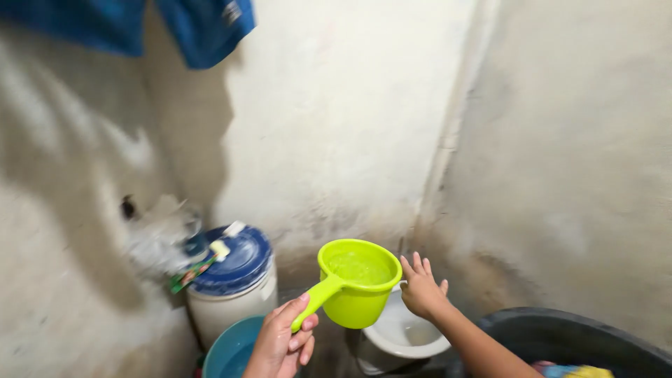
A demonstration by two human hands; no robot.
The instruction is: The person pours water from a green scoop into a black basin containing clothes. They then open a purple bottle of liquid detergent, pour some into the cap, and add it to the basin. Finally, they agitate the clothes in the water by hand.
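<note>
Above the white bowl (402,334), left hand (283,343) grips the water-filled green dipper (357,280) by its handle, right hand (422,287) open beside its rim; any tilt risks spilling.

We are looking down at a floor that is mostly hidden, with everything crowding the white squat toilet bowl (406,334) sitting low in the corner. Left of it, a white drum with a blue lid (234,280) is standing against the wall; a teal basin (227,348) is sitting just in front of that drum. Right of the bowl, a large black tub (560,336) is standing.
</note>
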